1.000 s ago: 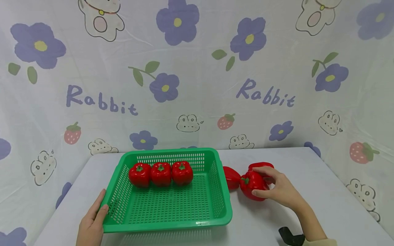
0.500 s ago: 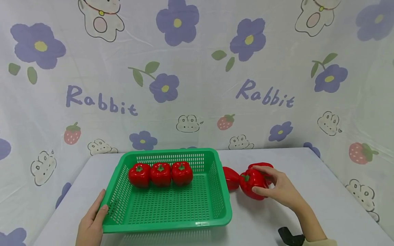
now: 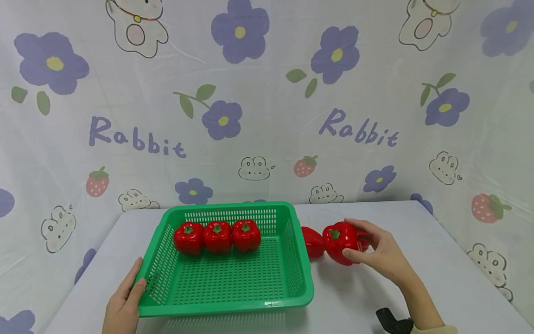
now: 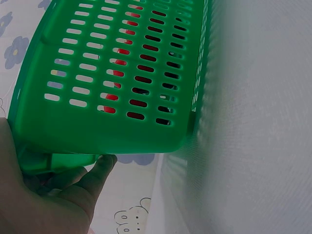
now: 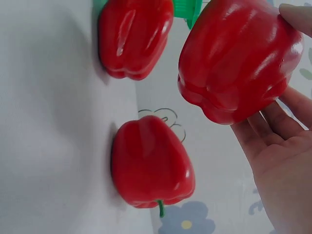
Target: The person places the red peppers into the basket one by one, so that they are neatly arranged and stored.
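"What is the right hand doing?"

"The right hand [image 3: 377,253], to the right of the green basket [image 3: 227,310], holds a glossy red pepper [image 3: 342,242] between thumb and fingers, stem facing the basket. The right-wrist view shows that pepper raised off the white surface [image 3: 442,260]."

"What lies around it?"

"A second pepper [image 3: 313,242] rests just beside the basket's right wall, partly hidden by the rim. A third pepper [image 5: 151,163] lies farther right of the basket, mostly hidden in the head view."

"And the left hand?"

"The left hand [image 3: 123,297] grips the basket's left rim. Inside the basket, three more peppers [image 3: 218,237] stand in a row near its far wall. Beyond the basket hangs a cloth [image 3: 267,139] printed with purple flowers and rabbits."

"What could go wrong?"

"The skin looks slick, so a loose pinch could let the pepper slip. Carried too low toward the basket, it could knock the second pepper or catch the right rim. A tug from the left hand might tip the row over."
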Motion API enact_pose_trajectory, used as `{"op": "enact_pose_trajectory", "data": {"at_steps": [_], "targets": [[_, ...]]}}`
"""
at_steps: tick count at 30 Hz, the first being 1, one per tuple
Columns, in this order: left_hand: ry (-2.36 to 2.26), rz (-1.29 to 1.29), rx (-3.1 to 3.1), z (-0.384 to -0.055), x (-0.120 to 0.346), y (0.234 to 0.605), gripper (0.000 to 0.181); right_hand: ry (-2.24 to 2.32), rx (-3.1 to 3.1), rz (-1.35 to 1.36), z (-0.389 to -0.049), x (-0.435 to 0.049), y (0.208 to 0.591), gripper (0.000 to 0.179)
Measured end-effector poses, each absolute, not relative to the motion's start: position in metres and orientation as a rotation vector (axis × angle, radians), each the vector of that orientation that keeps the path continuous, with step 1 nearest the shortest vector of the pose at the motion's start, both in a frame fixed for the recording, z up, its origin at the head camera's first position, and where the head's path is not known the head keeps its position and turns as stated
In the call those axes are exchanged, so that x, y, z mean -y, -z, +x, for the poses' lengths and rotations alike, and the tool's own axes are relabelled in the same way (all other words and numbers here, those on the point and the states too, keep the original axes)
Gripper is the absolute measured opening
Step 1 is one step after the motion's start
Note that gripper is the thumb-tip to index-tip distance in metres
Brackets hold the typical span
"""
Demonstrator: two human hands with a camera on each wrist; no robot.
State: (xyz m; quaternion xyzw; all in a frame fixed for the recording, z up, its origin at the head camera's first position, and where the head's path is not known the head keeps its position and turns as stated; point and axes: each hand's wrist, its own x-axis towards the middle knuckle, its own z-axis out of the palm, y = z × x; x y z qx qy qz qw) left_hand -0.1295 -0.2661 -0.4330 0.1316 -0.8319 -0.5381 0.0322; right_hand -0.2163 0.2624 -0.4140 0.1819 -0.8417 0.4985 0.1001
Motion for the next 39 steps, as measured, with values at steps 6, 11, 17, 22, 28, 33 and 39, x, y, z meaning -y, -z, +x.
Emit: {"op": "enact_pose_trajectory", "data": {"at_steps": [6,11,17,22,28,33,39], "targets": [[1.665,0.406,2.565,-0.129,0.266,0.433,0.058,-1.482,2.455,0.556,-0.214,-0.260,0.409,0.070],[1.658,0.410,2.569,-0.129,0.266,0.433,0.058,-1.495,2.432,0.569,-0.211,-0.255,0.406,0.072],[1.664,0.409,2.572,-0.129,0.266,0.433,0.059,-1.513,2.399,0.608,-0.208,-0.249,0.403,0.073],[1.668,0.398,2.564,-0.130,0.266,0.433,0.060,-1.520,2.383,0.611,-0.205,-0.242,0.400,0.074],[1.683,0.381,2.546,-0.131,0.267,0.434,0.060,-1.618,2.365,0.653,-0.203,-0.235,0.396,0.071],[1.683,0.380,2.546,-0.131,0.267,0.435,0.060,-1.626,2.347,0.682,-0.201,-0.229,0.394,0.071],[1.673,0.389,2.552,-0.130,0.266,0.434,0.060,-1.592,2.342,0.705,-0.200,-0.222,0.393,0.073]]}}
